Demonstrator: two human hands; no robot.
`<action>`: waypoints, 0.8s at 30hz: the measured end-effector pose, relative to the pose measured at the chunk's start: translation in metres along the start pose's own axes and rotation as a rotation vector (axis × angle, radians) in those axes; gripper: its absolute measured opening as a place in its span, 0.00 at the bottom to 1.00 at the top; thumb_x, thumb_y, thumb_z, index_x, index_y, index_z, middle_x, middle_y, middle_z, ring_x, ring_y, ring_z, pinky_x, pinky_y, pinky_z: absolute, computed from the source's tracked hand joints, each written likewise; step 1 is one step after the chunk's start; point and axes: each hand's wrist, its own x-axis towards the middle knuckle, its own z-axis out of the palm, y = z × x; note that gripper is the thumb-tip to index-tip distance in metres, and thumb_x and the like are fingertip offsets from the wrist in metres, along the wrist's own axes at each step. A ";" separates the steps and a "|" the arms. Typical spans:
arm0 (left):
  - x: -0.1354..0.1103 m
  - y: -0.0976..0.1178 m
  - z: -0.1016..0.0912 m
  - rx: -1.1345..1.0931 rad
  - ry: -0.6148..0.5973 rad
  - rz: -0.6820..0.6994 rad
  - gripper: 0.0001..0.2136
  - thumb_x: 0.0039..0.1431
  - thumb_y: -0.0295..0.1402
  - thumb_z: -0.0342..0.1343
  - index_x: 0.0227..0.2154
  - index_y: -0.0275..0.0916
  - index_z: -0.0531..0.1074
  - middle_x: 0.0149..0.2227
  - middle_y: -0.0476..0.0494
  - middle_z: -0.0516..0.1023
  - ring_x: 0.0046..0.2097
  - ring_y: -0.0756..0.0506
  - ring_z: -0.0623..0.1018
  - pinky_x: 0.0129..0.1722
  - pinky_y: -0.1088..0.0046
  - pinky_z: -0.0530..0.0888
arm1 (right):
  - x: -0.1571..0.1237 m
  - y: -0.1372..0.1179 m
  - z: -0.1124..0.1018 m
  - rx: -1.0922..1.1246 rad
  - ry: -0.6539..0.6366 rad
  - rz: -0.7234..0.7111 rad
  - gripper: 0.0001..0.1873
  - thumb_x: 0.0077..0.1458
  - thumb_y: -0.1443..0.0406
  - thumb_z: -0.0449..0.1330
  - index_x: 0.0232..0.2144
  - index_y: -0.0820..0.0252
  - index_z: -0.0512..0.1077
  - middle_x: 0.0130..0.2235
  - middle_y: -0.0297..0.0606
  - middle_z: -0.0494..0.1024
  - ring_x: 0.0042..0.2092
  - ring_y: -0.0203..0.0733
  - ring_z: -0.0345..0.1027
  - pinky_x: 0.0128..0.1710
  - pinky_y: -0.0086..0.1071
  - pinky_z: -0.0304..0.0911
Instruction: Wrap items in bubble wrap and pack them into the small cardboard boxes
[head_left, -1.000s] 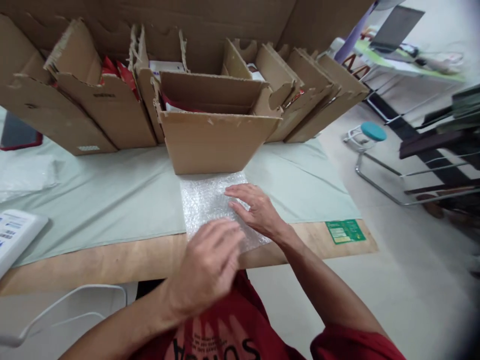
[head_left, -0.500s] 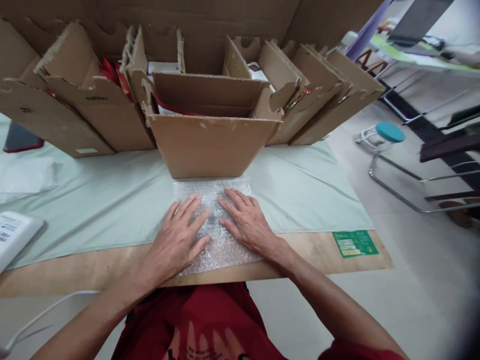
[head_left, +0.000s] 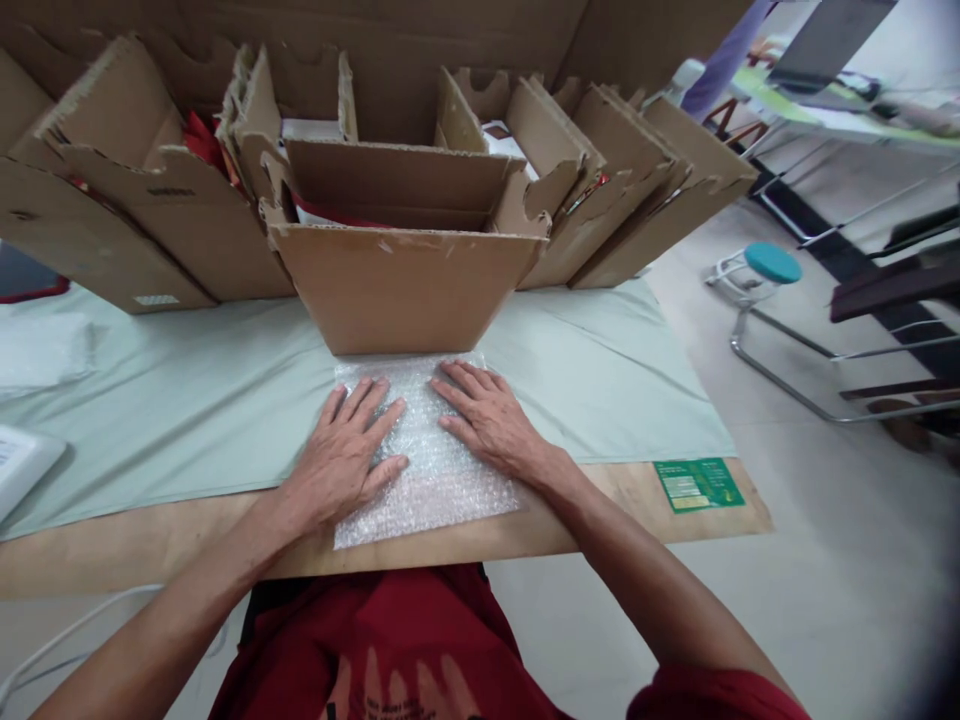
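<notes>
A sheet of clear bubble wrap [head_left: 427, 470] lies flat at the table's front edge, partly on a pale green cloth [head_left: 187, 400]. My left hand [head_left: 341, 455] rests palm down on its left half with fingers spread. On the right half lies my right hand [head_left: 487, 420], also flat and open. Both hands press the sheet and hold nothing. Just beyond the fingertips stands an open cardboard box [head_left: 405, 285].
Behind it stand several cardboard bins [head_left: 127, 230] with red and white items inside. A white device [head_left: 19, 465] sits at the left edge, a green card [head_left: 697, 484] at the table's right corner. A stool with a teal seat [head_left: 771, 264] stands on the floor to the right.
My left hand came down from mid-air onto the bubble wrap and spread flat. Both hands then slid slightly apart over the sheet.
</notes>
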 end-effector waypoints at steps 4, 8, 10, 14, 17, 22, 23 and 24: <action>-0.021 0.006 -0.015 -0.080 -0.002 0.055 0.28 0.69 0.47 0.50 0.66 0.38 0.63 0.72 0.31 0.59 0.73 0.31 0.56 0.70 0.41 0.55 | -0.039 0.005 -0.028 0.146 0.024 -0.040 0.26 0.65 0.53 0.60 0.63 0.51 0.69 0.70 0.45 0.64 0.69 0.56 0.59 0.65 0.57 0.60; -0.048 0.006 -0.023 -0.152 -0.061 0.136 0.28 0.66 0.48 0.56 0.65 0.43 0.65 0.71 0.36 0.61 0.72 0.32 0.60 0.70 0.41 0.56 | -0.091 -0.005 -0.041 0.201 -0.094 -0.119 0.28 0.60 0.60 0.64 0.62 0.50 0.69 0.68 0.43 0.68 0.68 0.55 0.62 0.63 0.54 0.64; -0.057 0.004 -0.023 -0.170 -0.059 0.150 0.30 0.63 0.48 0.59 0.65 0.43 0.66 0.71 0.34 0.61 0.72 0.31 0.60 0.70 0.40 0.57 | -0.106 -0.013 -0.033 0.133 -0.079 -0.115 0.25 0.59 0.67 0.62 0.59 0.54 0.72 0.67 0.46 0.69 0.67 0.56 0.63 0.60 0.55 0.67; -0.064 0.002 -0.021 -0.197 -0.036 0.156 0.31 0.59 0.42 0.62 0.65 0.43 0.65 0.72 0.34 0.59 0.72 0.31 0.59 0.70 0.39 0.56 | -0.109 -0.024 -0.011 0.074 0.147 -0.120 0.18 0.62 0.74 0.55 0.50 0.56 0.77 0.57 0.47 0.80 0.59 0.53 0.74 0.52 0.51 0.72; -0.068 0.001 -0.022 -0.228 0.009 0.124 0.28 0.60 0.35 0.59 0.64 0.45 0.66 0.71 0.37 0.62 0.71 0.34 0.63 0.70 0.42 0.58 | -0.100 -0.027 -0.013 0.195 0.317 -0.110 0.17 0.64 0.74 0.55 0.49 0.53 0.76 0.47 0.41 0.85 0.48 0.47 0.79 0.46 0.46 0.74; -0.068 0.004 -0.029 -0.456 0.219 -0.058 0.11 0.65 0.30 0.51 0.43 0.44 0.78 0.46 0.46 0.85 0.53 0.42 0.82 0.61 0.56 0.74 | -0.095 -0.030 -0.030 0.414 0.378 -0.012 0.15 0.62 0.68 0.62 0.50 0.51 0.75 0.41 0.37 0.84 0.43 0.45 0.79 0.44 0.42 0.75; -0.067 0.005 -0.031 -0.508 0.242 -0.131 0.09 0.65 0.32 0.52 0.40 0.44 0.78 0.41 0.48 0.86 0.47 0.43 0.84 0.55 0.61 0.78 | -0.096 -0.029 -0.031 0.433 0.348 0.013 0.16 0.61 0.66 0.64 0.51 0.51 0.75 0.41 0.37 0.84 0.44 0.46 0.79 0.45 0.43 0.75; -0.065 0.007 -0.033 -0.551 0.254 -0.212 0.08 0.65 0.35 0.53 0.37 0.44 0.79 0.37 0.48 0.86 0.42 0.44 0.85 0.47 0.66 0.81 | -0.096 -0.029 -0.030 0.441 0.313 0.046 0.16 0.60 0.65 0.64 0.51 0.51 0.75 0.41 0.37 0.85 0.44 0.46 0.79 0.45 0.42 0.75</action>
